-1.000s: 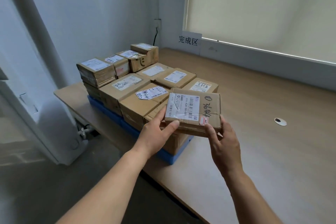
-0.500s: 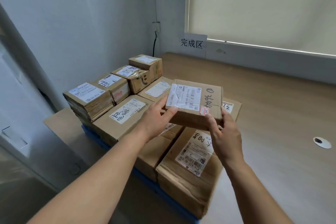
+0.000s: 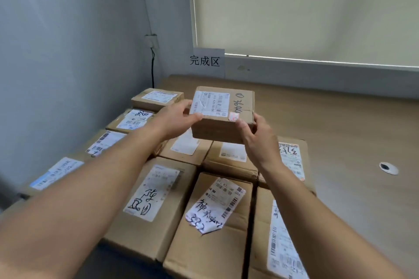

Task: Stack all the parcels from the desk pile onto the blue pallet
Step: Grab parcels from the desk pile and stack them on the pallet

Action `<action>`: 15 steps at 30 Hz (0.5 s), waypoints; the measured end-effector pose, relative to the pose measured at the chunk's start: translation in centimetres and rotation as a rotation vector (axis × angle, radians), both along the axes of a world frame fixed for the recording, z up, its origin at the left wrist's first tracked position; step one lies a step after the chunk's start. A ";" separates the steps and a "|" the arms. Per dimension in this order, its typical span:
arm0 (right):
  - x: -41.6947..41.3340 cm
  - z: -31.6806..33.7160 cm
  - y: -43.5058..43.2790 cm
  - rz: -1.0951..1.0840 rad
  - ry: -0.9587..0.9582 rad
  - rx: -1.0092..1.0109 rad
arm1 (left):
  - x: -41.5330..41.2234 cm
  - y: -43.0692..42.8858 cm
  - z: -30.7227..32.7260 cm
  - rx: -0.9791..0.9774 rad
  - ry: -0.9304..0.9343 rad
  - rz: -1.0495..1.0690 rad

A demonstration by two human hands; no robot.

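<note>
Both hands, left hand (image 3: 175, 120) and right hand (image 3: 258, 133), grip one parcel (image 3: 223, 113) above the stacked parcels (image 3: 188, 210). Placing is under way. Next, probably lower it flat; the pallet itself is hidden.

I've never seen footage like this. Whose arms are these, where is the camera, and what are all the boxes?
No machine here: these are a person's bare arms, filmed by a wide-angle camera worn on the head, looking forward and down. The left hand and right hand grip a small cardboard parcel from either side, over a stack of labelled parcels on a wooden desk. The job is piling parcels onto a blue pallet, which cannot be seen here. A paper sign hangs on the wall behind, and a round hole sits in the desk.
</note>
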State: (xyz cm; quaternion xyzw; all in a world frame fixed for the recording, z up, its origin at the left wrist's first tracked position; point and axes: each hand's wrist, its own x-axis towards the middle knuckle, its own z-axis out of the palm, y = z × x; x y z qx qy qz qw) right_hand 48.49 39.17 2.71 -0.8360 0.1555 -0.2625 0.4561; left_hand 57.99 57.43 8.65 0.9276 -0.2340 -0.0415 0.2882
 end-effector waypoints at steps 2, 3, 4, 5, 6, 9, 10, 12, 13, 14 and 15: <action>2.3 0.5 1.0 -0.020 0.017 0.011 | 3.1 0.8 1.1 0.054 -0.048 -0.032; 3.5 0.8 1.6 -0.033 0.029 0.021 | 4.5 1.1 1.5 0.080 -0.069 -0.046; 4.6 0.8 2.0 -0.048 0.040 0.029 | 5.8 1.4 1.8 0.113 -0.090 -0.057; 5.5 0.9 2.5 -0.064 0.053 0.032 | 7.0 1.6 2.0 0.148 -0.107 -0.070; 6.4 0.7 2.9 -0.079 0.065 0.041 | 8.0 1.8 2.0 0.178 -0.115 -0.085; 8.6 -0.3 4.0 -0.115 0.081 0.094 | 10.9 2.2 1.4 0.235 -0.102 -0.126; 9.2 -0.6 4.3 -0.127 0.092 0.107 | 11.7 2.3 1.0 0.245 -0.087 -0.140; 10.2 -1.2 4.7 -0.149 0.113 0.116 | 13.3 2.5 0.1 0.252 -0.051 -0.177; 10.6 -1.4 4.8 -0.158 0.121 0.117 | 14.1 2.5 -0.3 0.252 -0.037 -0.198; 11.0 -1.6 4.9 -0.164 0.127 0.116 | 14.8 2.6 -0.8 0.251 -0.030 -0.221; 11.5 -1.7 5.0 -0.168 0.132 0.112 | 15.5 2.7 -1.3 0.251 -0.031 -0.245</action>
